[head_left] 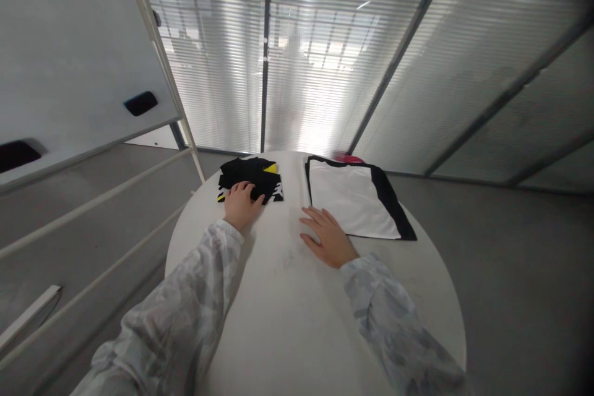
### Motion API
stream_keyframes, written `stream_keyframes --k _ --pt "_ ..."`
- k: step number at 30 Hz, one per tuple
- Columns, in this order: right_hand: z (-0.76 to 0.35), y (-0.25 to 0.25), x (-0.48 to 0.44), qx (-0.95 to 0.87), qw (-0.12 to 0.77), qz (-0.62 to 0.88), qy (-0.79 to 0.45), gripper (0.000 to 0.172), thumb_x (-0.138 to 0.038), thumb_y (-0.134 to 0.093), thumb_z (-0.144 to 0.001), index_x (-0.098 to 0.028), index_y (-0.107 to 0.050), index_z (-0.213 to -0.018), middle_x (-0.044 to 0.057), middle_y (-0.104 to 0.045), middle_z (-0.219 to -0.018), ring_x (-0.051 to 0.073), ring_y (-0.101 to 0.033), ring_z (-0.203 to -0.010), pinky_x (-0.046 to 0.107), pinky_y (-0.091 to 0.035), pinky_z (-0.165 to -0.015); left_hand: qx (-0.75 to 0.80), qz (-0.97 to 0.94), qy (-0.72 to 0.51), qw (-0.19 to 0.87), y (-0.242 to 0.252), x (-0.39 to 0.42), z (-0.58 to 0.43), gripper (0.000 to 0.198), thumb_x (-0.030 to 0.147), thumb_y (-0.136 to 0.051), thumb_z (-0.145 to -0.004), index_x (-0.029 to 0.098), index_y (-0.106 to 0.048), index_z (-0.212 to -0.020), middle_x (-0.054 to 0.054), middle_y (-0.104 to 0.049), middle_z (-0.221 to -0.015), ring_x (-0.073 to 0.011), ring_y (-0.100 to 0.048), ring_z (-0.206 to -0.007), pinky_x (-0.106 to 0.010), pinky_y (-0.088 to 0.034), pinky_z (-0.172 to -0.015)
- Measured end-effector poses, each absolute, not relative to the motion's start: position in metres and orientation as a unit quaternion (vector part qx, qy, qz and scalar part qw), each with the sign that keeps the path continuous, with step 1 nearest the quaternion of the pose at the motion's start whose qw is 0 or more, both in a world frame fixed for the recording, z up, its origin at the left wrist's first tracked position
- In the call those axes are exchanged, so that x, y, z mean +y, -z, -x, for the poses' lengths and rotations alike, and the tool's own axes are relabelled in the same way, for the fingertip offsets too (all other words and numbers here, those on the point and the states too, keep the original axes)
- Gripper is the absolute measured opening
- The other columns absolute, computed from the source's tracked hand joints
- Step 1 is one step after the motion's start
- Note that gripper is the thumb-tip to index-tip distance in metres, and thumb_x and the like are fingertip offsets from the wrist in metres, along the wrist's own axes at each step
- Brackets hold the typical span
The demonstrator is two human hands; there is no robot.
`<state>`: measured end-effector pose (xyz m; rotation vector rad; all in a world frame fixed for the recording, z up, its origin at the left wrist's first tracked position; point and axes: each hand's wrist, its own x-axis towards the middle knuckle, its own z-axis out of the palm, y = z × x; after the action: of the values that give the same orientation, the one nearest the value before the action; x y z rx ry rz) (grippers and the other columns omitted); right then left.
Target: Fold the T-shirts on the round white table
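Observation:
My left hand (242, 204) rests on the near part of a folded black cloth (245, 172) with yellow and white patches. Its fingers are spread, palm down. To the right lies a flat, roughly square white cloth (350, 195) with a black border, wider along its right side. My right hand (328, 239) is by the near left corner of that white cloth, fingers stretched out and apart, with nothing held. Whether its fingertips touch the cloth's edge I cannot tell. Both cloths lie on a round white table (283, 322).
A whiteboard (78, 43) on a pale metal frame stands at the left, two black objects on its surface. Behind the table runs a glass partition (315, 74) with blinds. Something red (350, 159) shows past the table's far edge.

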<state>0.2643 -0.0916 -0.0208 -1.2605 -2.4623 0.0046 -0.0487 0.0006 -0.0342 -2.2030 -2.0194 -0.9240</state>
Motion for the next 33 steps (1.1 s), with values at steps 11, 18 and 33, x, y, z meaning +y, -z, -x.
stream_keyframes --k 11,18,33 --pt "-0.264 0.020 -0.091 -0.844 0.227 0.486 0.019 0.045 -0.036 -0.053 -0.109 -0.025 -0.066 -0.150 0.008 -0.056 -0.170 0.029 -0.045 -0.163 0.060 -0.025 -0.140 -0.589 0.774 0.233 0.012 0.023 -0.003 0.043 0.016 0.027 -0.058 -0.104 0.023 -0.072 -0.107 -0.014 -0.073 -0.117 -0.0340 -0.069 -0.111 -0.044 -0.055 -0.090" --pt "-0.265 0.022 -0.089 -0.844 0.229 0.484 0.024 0.045 -0.034 -0.054 -0.108 -0.024 -0.065 -0.150 0.009 -0.057 -0.169 0.029 -0.046 -0.162 0.059 -0.025 -0.140 -0.476 0.835 0.262 -0.087 0.023 -0.017 0.036 0.017 0.028 -0.056 -0.105 0.023 -0.067 -0.095 -0.006 -0.073 -0.097 -0.0222 -0.069 -0.087 -0.032 -0.050 -0.077" --pt "-0.263 0.022 -0.091 -0.898 0.228 0.374 -0.030 0.074 -0.019 -0.065 -0.097 -0.028 -0.047 -0.169 0.009 -0.061 -0.165 0.027 -0.058 -0.152 0.059 -0.025 -0.141 -0.193 0.703 0.110 -0.675 -0.024 -0.053 0.037 0.049 0.055 -0.091 -0.089 0.016 -0.087 -0.118 -0.018 -0.085 -0.118 -0.0256 -0.084 -0.096 -0.032 -0.067 -0.082"
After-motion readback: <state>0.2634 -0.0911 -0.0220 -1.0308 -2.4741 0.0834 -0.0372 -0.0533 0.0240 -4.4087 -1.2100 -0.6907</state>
